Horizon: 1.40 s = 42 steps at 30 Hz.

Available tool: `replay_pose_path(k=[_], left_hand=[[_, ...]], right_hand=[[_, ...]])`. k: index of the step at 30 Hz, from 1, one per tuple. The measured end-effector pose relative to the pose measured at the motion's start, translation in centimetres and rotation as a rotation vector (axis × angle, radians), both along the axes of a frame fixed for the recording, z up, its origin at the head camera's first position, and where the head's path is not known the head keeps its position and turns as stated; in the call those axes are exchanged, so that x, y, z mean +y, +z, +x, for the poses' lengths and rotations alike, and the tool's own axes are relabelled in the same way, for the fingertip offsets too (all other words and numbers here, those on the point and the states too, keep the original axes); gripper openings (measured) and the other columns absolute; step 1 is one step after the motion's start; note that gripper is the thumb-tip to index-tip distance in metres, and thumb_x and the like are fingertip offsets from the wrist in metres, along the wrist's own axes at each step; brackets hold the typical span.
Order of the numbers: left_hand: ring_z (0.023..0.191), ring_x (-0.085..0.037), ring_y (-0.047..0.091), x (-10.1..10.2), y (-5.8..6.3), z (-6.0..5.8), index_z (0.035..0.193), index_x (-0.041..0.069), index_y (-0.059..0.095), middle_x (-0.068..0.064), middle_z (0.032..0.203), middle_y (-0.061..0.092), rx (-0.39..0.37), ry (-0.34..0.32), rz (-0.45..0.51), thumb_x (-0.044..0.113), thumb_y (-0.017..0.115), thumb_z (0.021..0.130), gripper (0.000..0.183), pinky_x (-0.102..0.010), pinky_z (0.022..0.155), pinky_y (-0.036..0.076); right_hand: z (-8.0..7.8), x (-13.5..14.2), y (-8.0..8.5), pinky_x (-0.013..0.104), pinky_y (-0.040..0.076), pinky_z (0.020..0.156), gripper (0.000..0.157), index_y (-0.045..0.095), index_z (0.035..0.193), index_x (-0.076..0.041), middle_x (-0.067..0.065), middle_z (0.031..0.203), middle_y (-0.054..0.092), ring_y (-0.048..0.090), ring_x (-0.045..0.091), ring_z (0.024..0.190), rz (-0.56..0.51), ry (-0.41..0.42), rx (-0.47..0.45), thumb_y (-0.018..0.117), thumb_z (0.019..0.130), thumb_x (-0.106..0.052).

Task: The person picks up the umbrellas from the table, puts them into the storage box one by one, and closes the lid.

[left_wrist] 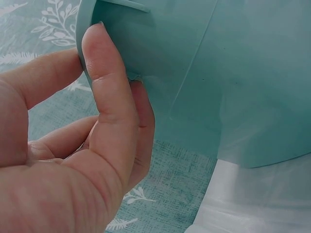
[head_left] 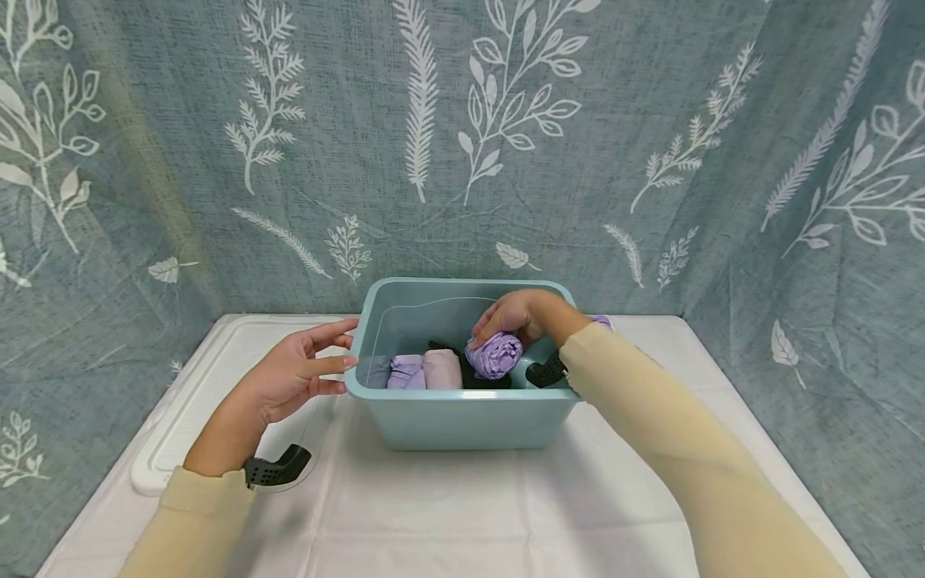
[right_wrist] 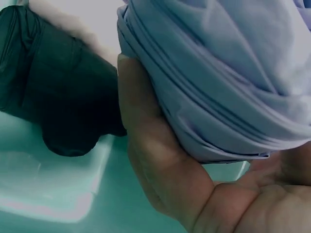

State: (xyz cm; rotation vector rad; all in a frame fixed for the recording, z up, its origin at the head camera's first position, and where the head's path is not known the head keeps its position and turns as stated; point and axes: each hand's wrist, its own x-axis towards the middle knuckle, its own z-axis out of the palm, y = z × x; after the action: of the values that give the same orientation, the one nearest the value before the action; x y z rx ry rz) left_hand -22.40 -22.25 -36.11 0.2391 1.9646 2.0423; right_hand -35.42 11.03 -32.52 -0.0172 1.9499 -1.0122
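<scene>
A light teal plastic bin stands at the back middle of the table. My right hand reaches inside it and grips a rolled lavender cloth. Close up in the right wrist view, the folds of that cloth fill the curve of the hand. Along the bin floor lie another lavender roll, a pale pink roll and a black cloth roll. My left hand touches the bin's left rim with its fingertips, the fingers fairly straight.
A white lid-like panel lies on the left of the table, partly under the left arm. Something lavender shows behind the right forearm, mostly hidden. Patterned blue-green curtains enclose the white-covered table.
</scene>
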Motion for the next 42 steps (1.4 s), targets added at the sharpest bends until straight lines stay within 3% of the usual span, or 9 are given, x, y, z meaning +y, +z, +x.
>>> replay_pose_path(k=[7,15,22,31,42], left_hand=[[0.083,-0.009,0.069,0.0,-0.1,0.0,0.163,0.006,0.027,-0.004,0.123,0.048,0.001,-0.006,0.001,0.004,0.068,0.098,0.077,-0.026,0.07,0.062],[0.082,-0.009,0.069,0.0,0.0,-0.1,0.162,0.005,0.027,-0.005,0.122,0.048,0.006,-0.014,0.017,0.003,0.067,0.098,0.076,-0.026,0.069,0.062],[0.082,-0.01,0.068,0.0,0.1,-0.1,0.162,0.004,0.026,-0.004,0.121,0.05,0.0,-0.013,0.03,0.003,0.068,0.098,0.077,-0.026,0.069,0.062],[0.082,-0.008,0.069,0.0,0.1,-0.2,0.163,0.005,0.026,-0.003,0.12,0.052,0.007,-0.015,0.027,0.003,0.068,0.098,0.077,-0.026,0.069,0.062],[0.083,-0.008,0.069,0.0,-0.1,-0.1,0.163,0.006,0.027,-0.003,0.12,0.051,0.003,-0.014,0.013,0.003,0.068,0.098,0.077,-0.026,0.069,0.062]], right_hand=[[-0.1,-0.1,-0.6,0.035,0.058,0.084,0.048,0.054,0.141,-0.007,0.009,0.121,0.062,0.064,0.021,0.1,0.04,0.027,0.004,0.071,0.097,-0.012],[-0.1,-0.1,-0.8,0.037,0.058,0.09,0.037,0.063,0.131,-0.01,0.008,0.121,0.066,0.064,0.021,0.101,0.114,0.104,0.008,0.072,0.096,-0.01],[0.0,-0.2,-0.8,0.039,0.057,0.094,0.048,0.059,0.139,-0.011,0.011,0.139,0.061,0.062,0.022,0.106,0.137,0.122,0.024,0.074,0.093,-0.008],[0.1,-0.6,-1.0,0.041,0.055,0.098,0.048,0.057,0.139,-0.01,0.009,0.133,0.06,0.061,0.022,0.105,0.135,0.115,0.02,0.072,0.094,-0.004],[0.7,-1.0,-1.4,0.052,0.053,0.106,0.053,0.054,0.141,-0.005,0.012,0.126,0.059,0.064,0.025,0.102,0.14,0.097,0.012,0.07,0.092,0.007]])
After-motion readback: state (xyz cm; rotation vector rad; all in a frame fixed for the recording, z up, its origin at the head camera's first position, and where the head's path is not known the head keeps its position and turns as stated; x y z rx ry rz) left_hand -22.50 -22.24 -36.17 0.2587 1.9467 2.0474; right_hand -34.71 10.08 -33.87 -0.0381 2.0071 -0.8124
